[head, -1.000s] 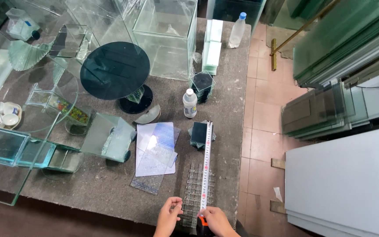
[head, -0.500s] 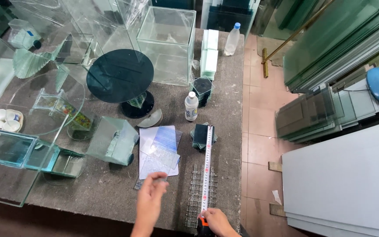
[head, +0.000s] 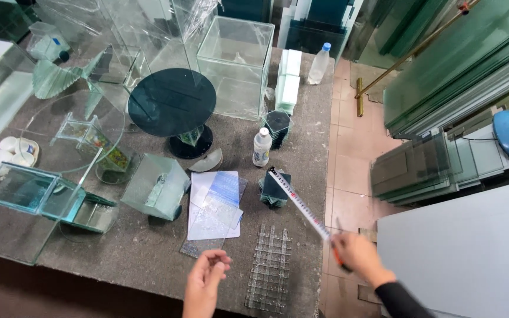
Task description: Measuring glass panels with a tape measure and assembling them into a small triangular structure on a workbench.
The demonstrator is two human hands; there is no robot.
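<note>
Right hand [head: 357,253] grips the tape measure [head: 299,201], drawn out aslant (blurred); left hand [head: 206,281] hovers half-open, empty; nothing measured yet.

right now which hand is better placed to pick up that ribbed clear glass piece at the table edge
Left. The left hand hovers open beside the ribbed glass piece, nothing in it. The right hand is off over the floor, busy holding the tape measure.
</note>
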